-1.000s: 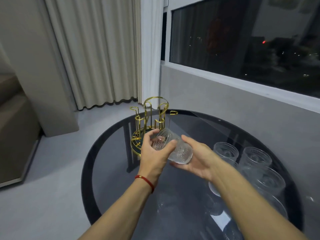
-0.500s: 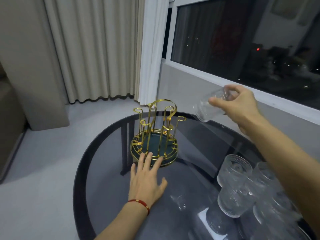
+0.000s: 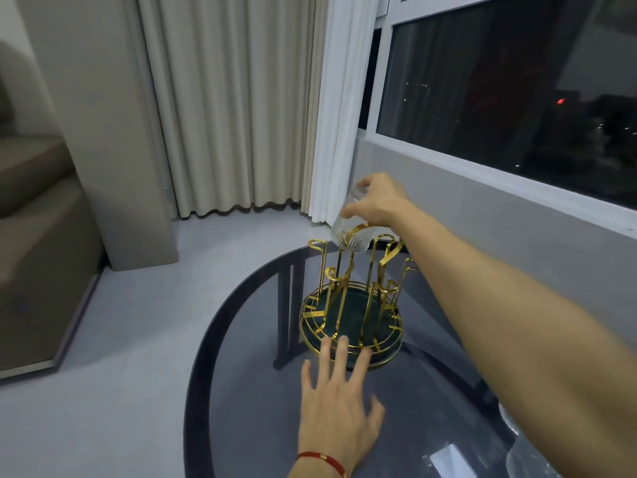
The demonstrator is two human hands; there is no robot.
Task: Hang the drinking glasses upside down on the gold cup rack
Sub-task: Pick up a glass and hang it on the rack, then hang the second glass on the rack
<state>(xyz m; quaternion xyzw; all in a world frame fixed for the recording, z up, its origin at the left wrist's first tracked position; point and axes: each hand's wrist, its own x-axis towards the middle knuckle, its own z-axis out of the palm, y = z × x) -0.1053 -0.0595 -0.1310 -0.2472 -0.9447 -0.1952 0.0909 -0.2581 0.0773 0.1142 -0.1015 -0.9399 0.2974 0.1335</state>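
The gold cup rack [image 3: 351, 315] stands on the round dark glass table [image 3: 248, 408], with hooked gold prongs rising from a dark green round base. My right hand [image 3: 375, 201] grips a clear textured drinking glass [image 3: 348, 229] by its base, mouth downward, just above the rack's far prongs. My left hand [image 3: 339, 401] lies flat on the table with fingers spread, fingertips touching the rack's front rim. A red string bracelet sits on that wrist.
Part of another clear glass [image 3: 517, 432] shows at the table's right edge, below my right forearm. Beige curtains [image 3: 224, 105] and a dark window [image 3: 517, 81] stand behind the table. A sofa [image 3: 38, 236] is at the left.
My right hand has carried the glass from the right to above the rack and turned it mouth down. My left hand stayed flat at the rack's base. The view has shifted closer.
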